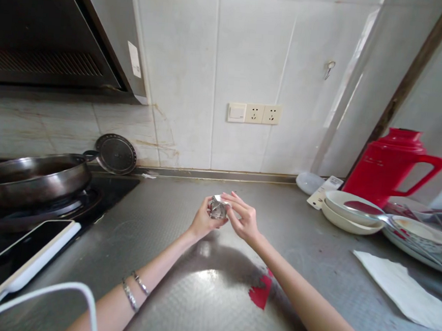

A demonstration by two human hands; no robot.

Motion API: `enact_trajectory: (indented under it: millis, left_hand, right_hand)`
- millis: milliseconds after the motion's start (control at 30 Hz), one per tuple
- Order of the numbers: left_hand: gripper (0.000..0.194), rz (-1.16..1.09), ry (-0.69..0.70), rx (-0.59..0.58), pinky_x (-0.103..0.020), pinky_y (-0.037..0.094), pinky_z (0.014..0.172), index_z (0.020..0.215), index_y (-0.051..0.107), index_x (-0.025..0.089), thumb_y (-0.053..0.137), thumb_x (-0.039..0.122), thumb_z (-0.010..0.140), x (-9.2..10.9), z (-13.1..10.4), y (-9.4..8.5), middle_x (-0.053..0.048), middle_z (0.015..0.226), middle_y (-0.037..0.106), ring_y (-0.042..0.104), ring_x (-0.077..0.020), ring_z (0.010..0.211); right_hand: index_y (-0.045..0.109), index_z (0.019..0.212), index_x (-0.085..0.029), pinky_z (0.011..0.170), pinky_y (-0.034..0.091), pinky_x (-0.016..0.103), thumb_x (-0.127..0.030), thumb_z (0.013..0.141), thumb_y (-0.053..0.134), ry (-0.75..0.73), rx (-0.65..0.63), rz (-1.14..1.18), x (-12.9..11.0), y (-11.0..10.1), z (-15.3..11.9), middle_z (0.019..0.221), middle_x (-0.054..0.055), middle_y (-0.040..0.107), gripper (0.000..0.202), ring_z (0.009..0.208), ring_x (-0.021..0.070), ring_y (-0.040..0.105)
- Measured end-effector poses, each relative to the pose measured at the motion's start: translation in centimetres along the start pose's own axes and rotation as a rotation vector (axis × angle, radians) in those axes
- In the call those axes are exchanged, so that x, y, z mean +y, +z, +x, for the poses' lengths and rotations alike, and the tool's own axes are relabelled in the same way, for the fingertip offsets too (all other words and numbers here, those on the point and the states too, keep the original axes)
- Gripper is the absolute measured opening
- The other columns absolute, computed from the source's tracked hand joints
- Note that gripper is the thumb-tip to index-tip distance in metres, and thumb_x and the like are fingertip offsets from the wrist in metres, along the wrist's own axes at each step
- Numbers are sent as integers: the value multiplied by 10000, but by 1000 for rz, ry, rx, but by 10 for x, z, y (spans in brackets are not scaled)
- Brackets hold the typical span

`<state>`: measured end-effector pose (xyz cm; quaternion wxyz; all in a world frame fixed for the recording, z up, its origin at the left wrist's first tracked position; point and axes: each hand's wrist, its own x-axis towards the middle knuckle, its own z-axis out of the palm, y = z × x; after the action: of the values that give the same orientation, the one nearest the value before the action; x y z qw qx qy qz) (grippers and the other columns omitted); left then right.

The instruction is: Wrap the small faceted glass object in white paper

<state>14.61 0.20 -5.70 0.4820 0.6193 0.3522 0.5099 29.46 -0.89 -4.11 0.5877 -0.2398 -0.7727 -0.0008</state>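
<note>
A small, shiny silver foil-like thing [217,208] with a creased surface is held up over the steel counter, between both hands. My left hand [201,220] is closed around its left side and underside. On the other side, my right hand [244,219] pinches its upper right edge, with fingers laid across the top. What the foil may contain cannot be made out. Below my right forearm, a torn red scrap [260,292] lies on the counter [156,211].
At left, a metal pan [32,176] stands on a black stove [119,190], near a phone [22,262] with a white cable [54,286]. At right are a red thermos [385,165], stacked bowls [348,221], plates and a white paper sheet [402,289].
</note>
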Motion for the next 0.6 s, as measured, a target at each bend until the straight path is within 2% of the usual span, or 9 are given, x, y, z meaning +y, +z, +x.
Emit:
enact_trajectory:
  millis: [133,267,400,600]
  left_hand:
    - [652,17,60,11,-184,467,504,1063,460,184,828,319,542,-2,1,-1,17,823,576,549,-85,611]
    - [685,-1,69,-1,-211,497,550,1117,457,187,825,306,551,2,-1,0,-2,872,589,578,-102,646]
    - [726,-45,17,5,-224,513,495,1128,430,183,824,340,539,9,-5,1,10,873,544,566,-98,611]
    - [702,-12,-18,15,-221,530,477,1117,431,192,804,409,563,8,-2,-3,7,881,557,588,-116,655]
  right_hand:
    - [648,1158,-222,1043,444,500,-203,936,436,-106,-63,-30,-2,0,-1,1148,92,687,308,1122,229,624]
    - [675,1113,-241,1044,442,488,-217,947,438,14,-2,8,-2,1,2,1109,75,706,291,1087,222,645]
    - [697,1068,-246,1029,457,481,-226,947,451,99,51,10,-1,2,4,1084,73,717,275,1042,217,668]
    - [642,1152,-218,1049,441,506,-189,933,432,-80,-2,-105,-1,0,1,1123,97,694,304,1107,219,633]
